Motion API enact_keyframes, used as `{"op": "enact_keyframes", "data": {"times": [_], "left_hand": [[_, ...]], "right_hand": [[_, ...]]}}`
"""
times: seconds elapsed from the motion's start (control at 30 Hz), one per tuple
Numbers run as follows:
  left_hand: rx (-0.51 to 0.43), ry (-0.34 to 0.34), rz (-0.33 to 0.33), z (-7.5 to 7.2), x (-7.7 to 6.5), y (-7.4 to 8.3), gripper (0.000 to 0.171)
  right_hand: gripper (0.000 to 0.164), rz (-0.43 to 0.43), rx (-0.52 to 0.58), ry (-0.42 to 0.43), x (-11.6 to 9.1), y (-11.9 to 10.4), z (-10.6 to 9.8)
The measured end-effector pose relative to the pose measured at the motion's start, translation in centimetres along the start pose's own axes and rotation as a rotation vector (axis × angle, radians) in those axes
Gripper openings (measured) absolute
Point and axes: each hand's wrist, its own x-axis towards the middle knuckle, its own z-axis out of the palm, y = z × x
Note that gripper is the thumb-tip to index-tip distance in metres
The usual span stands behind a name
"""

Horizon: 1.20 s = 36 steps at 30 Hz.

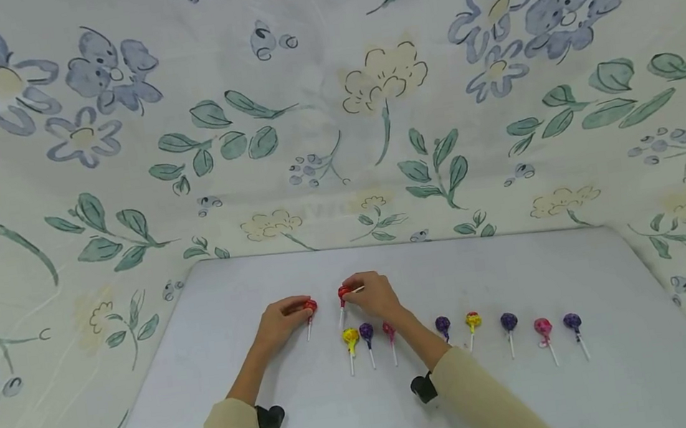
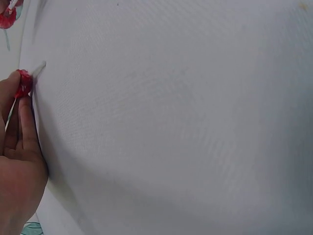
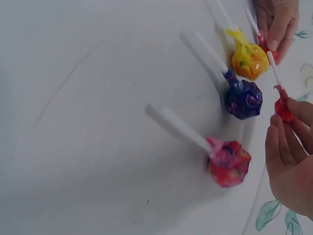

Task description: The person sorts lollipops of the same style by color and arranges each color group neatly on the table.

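Observation:
My left hand (image 1: 282, 322) pinches a red-wrapped lollipop (image 1: 310, 306) by its head, with the white stick pointing down toward the table. A short way to the right, my right hand (image 1: 375, 296) holds another red lollipop (image 3: 283, 108) between thumb and fingertips, its stick also hanging down. Just in front of the right hand lie a yellow lollipop (image 1: 350, 336), a purple one (image 1: 367, 331) and a pink one (image 1: 388, 329), the last partly covered by the right hand and wrist. In the left wrist view, the red head (image 2: 24, 84) sits between thumb and fingers.
Farther right on the white table (image 1: 319, 427) lies a row of more lollipops: a purple one (image 1: 442, 325), a yellow and red one (image 1: 473, 320), another purple one (image 1: 509, 322), a pink one (image 1: 543, 327) and a purple one (image 1: 572, 322). Flower-patterned cloth (image 1: 320, 137) rises behind the table.

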Motion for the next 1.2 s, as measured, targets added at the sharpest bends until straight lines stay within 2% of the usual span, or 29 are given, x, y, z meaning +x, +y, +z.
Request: {"op": "enact_keyframes", "data": {"times": [0.23,0.4,0.67,1.2], "left_hand": [[-0.01,-0.011,0.009,0.0,0.0,0.0,0.035],[-0.033,-0.014,0.03,0.0,0.0,0.1,0.035],[-0.036,-0.027,0.024,0.0,0.0,0.1,0.036],[-0.043,-0.031,0.035,-0.3,-0.2,-0.2,0.037]], "right_hand": [[0.021,0.024,0.008,-0.029,0.3,-0.4,1.5],[0.021,0.056,-0.024,-0.041,0.3,-1.0,2.0],[0.02,0.121,-0.1,-0.067,0.4,-1.1,2.6],[0.018,0.09,-0.053,-0.036,0.5,-1.2,3.9]]}}
